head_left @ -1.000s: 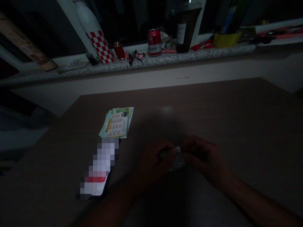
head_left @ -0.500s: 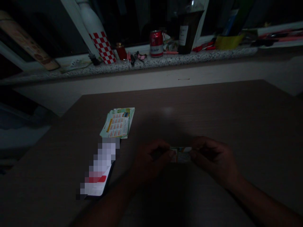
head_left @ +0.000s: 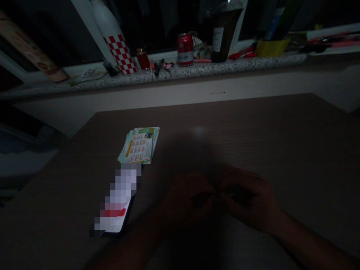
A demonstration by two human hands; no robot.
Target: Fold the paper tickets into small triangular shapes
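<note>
My left hand (head_left: pixel 187 197) is closed, its thumb and finger pinched together in deep shadow above the table. Its fingertips meet those of my right hand (head_left: pixel 250 197), which is closed in a pinch as well. The small folded printed card seen between them in the earlier frame is now almost wholly hidden by fingers and darkness. Left of my hands lies a loose stack of printed cards (head_left: pixel 140 147), green-edged, with a calendar-like grid on the top one. Just below the stack is a phone (head_left: pixel 116 225) with a lit screen, partly blurred out.
The dark wooden table (head_left: pixel 267 131) meets a white wall. On the speckled stone sill (head_left: pixel 202 71) stand a red and white checkered bottle (head_left: pixel 119 52), a red can (head_left: pixel 185 50), a dark pouch (head_left: pixel 221 41) and a yellow container (head_left: pixel 271 48).
My hands have drawn together until the fingertips meet, and my left hand has turned. The folded card, visible between them before, is now covered. The card stack and phone stay put.
</note>
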